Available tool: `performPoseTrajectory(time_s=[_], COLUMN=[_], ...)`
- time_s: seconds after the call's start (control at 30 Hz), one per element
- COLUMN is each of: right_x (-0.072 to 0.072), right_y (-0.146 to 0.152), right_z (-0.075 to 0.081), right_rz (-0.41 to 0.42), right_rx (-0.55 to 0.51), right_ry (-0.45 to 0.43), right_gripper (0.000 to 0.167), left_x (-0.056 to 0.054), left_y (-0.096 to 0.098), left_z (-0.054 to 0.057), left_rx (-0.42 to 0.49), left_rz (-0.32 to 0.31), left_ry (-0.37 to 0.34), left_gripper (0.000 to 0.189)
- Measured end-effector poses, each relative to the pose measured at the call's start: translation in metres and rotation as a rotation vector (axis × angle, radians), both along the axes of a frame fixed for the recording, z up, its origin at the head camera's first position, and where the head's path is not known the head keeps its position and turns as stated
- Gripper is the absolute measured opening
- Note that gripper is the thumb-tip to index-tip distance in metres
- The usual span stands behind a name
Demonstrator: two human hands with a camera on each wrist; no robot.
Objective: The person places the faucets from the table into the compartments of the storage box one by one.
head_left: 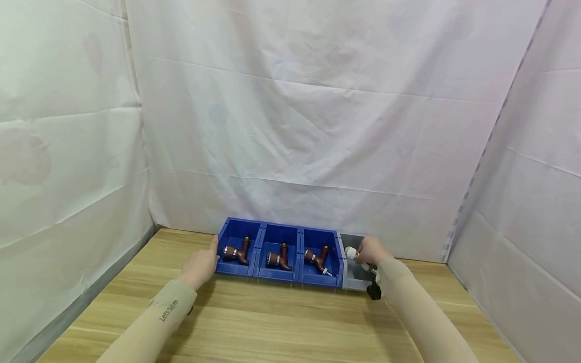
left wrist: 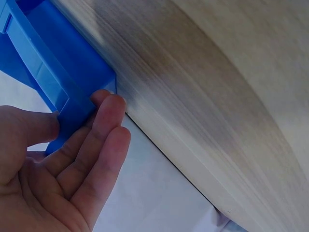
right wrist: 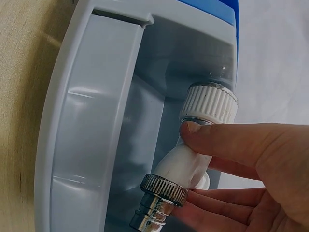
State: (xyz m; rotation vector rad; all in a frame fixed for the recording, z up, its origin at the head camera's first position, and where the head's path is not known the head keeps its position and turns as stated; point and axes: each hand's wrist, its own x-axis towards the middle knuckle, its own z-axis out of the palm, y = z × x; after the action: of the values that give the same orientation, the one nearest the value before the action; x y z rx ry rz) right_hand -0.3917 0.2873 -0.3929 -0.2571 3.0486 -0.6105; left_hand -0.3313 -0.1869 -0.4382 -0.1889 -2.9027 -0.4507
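Observation:
My right hand [head_left: 372, 251] holds a white tap [right wrist: 181, 164] over a grey bin [right wrist: 87, 121]. The thumb lies across the tap's neck just below its ribbed white knob, with the other fingers behind. A knurled metal collar and chrome hose nozzle point down and left in the right wrist view. At the row's far left end, my left hand [head_left: 201, 263] grips the edge of a blue bin [left wrist: 72, 53], thumb on one side and fingers on the other. In that bin lies a brown tap [head_left: 242, 256] with a ribbed knob.
Two more blue bins in the row each hold a brown tap, the middle one [head_left: 272, 258] and one with a pale nozzle [head_left: 310, 255]. Under the row is a wooden table [head_left: 272, 322]. White sheeting [head_left: 299, 126] hangs behind and at both sides.

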Motion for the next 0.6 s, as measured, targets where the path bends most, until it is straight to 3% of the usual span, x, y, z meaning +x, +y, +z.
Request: performPoseTrajectory(time_s=[0.6], right_x=[0.0024], right_y=[-0.0014], right_z=[-0.0042], right_rz=[-0.018], right_rx=[-0.009], right_ry=[-0.025], right_gripper=[0.02], left_x=[-0.0004], left_y=[-0.0008], left_z=[0.0007], left_rx=[-0.011], left_rz=[-0.005], left_ry=[0.015], left_gripper=[0.063])
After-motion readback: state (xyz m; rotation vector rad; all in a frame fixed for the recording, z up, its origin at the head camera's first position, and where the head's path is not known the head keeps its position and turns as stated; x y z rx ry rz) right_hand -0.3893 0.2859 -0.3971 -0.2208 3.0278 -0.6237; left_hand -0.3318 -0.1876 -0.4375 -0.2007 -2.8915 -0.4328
